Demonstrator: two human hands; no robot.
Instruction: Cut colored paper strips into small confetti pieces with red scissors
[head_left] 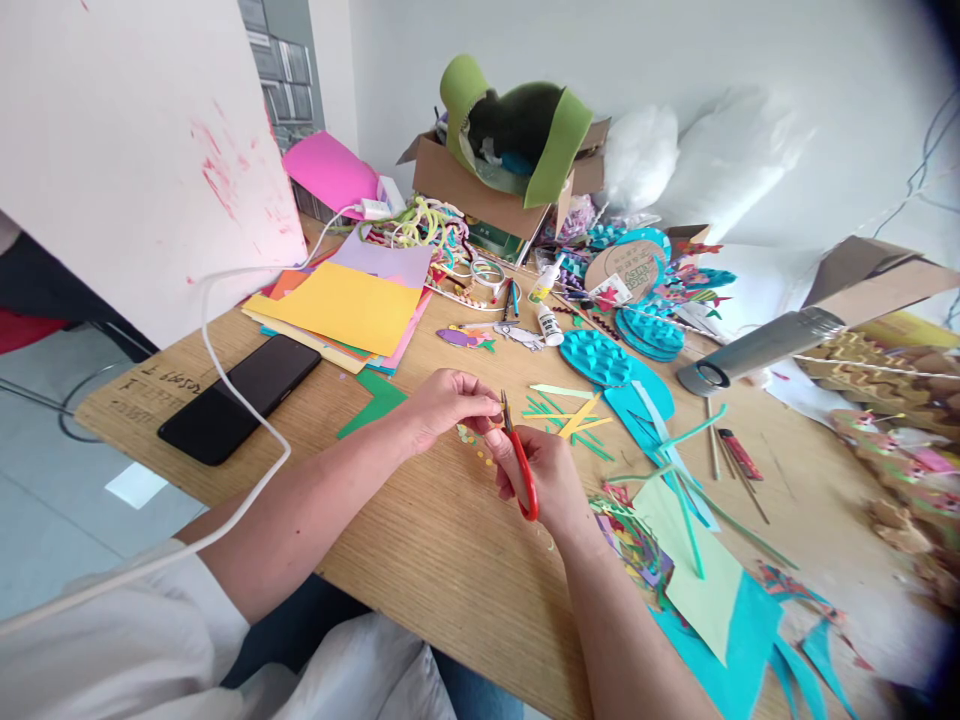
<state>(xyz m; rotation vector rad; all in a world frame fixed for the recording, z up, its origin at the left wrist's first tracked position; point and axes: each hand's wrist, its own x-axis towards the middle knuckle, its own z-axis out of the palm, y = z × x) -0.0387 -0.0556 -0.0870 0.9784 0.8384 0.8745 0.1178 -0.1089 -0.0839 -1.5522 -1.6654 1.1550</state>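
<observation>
My right hand [546, 478] is closed round the handles of red scissors [527, 480], whose blades point up and away from me. My left hand [454, 402] is pinched at the blade tips on something small, too hidden to name. Under and between the hands, small yellow round paper pieces [480, 450] lie on the wooden table [442, 590]. Just right of the hands are thin green paper strips [596, 440] and yellow strips [581, 418]. A green paper piece [375, 400] lies by my left wrist.
A black phone [240, 398] and coloured paper sheets [345, 305] are at the left, with a white cable [217, 350] crossing my left arm. Glue bottles [550, 325], a metal flask [757, 350], blue paper [739, 640] and a cardboard box [465, 185] stand or lie beyond and right.
</observation>
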